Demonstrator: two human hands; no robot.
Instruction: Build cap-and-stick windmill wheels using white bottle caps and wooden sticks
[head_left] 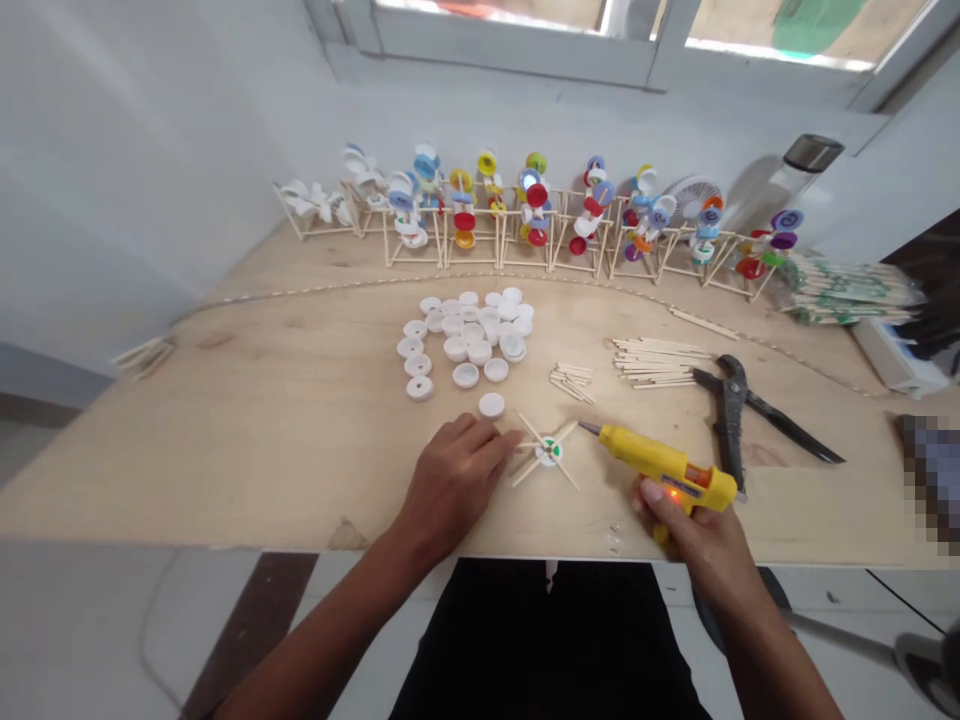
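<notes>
White plastic bottle caps [465, 335] heaped near left hand [450, 490]

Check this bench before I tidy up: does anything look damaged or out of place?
The front edge of the pale plywood tabletop has a chipped, splintered patch, just left of the left hand, breaking the otherwise straight edge.

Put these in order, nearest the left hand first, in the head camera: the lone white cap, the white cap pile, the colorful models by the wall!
From the left hand:
1. Lone white cap: just past the fingertips, on the board.
2. Pile of white caps: farther ahead, mid-board.
3. Colorful cap models: farthest, along the back wall.
</notes>
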